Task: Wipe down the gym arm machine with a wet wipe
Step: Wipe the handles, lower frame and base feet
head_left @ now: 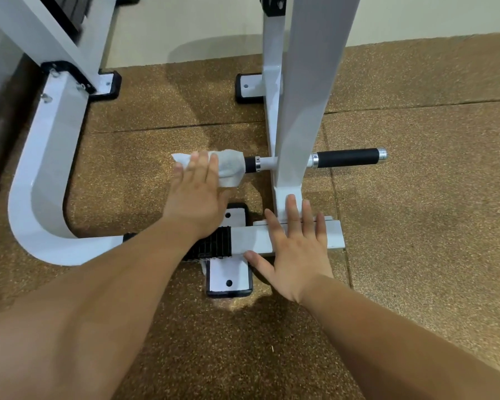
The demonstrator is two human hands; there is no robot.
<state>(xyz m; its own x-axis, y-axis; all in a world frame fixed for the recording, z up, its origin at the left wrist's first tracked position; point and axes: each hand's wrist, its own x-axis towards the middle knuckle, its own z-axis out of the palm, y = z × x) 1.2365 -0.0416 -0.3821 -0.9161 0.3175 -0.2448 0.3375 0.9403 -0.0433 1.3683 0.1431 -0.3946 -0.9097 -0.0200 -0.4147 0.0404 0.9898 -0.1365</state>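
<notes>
**Wipe wrapped on the left grip, bar running left to right**

Wipe (pixel 225 167) and left hand (pixel 195 194) were found together on the left-hand grip of a short horizontal handle bar, which passed through the white upright post (pixel 300 116) of the arm machine. The bar's long axis ran left to right across the scene. Its left grip was almost wholly covered by the white wipe, with only a short black stretch showing next to the post. The left hand was laid over the wipe from the near side, fingers extended and close together, pressing down rather than curled around; a loose corner of the wipe stuck out to the left past the fingertips.

The right-hand grip (pixel 347 158), black and bare, lay on the far-right side of the post, well apart from the wipe. The right hand (pixel 298 249) was spread flat, holding nothing, and rested on the white base rail (pixel 251 241) at the post's foot, just near of the bar.

A stroke along the bar's length was judged the natural next move. For the bare grip, the wipe would need to be carried around the post, the right hand being the nearer one.
</notes>
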